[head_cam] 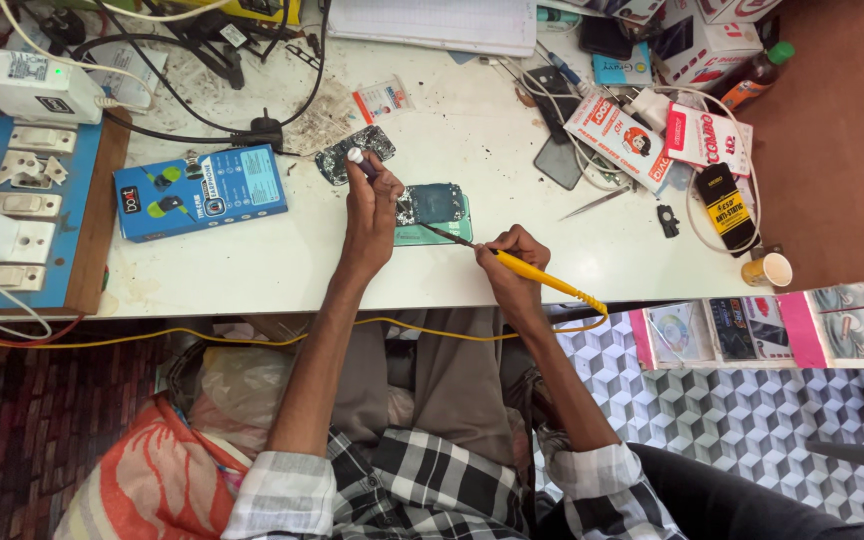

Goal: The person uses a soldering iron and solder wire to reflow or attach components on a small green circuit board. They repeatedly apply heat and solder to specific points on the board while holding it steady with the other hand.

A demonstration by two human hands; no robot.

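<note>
Small phone-repair shop, workbench type. White counter [252,270] was scuffed, stained, littered with debris. An opened phone [432,210] lay mid-counter, a yellow soldering iron [537,278] held to it. Blue switchboard [37,215] with switches and plugged adapters sat at the left edge, black cables [192,60] tangled behind. Boxes of accessories [652,135] piled at the right, tweezers [597,203] near them. Retail signs: packaged earphones in a display [812,330] below the counter edge. Patterned tile floor [742,420] underneath.
</note>
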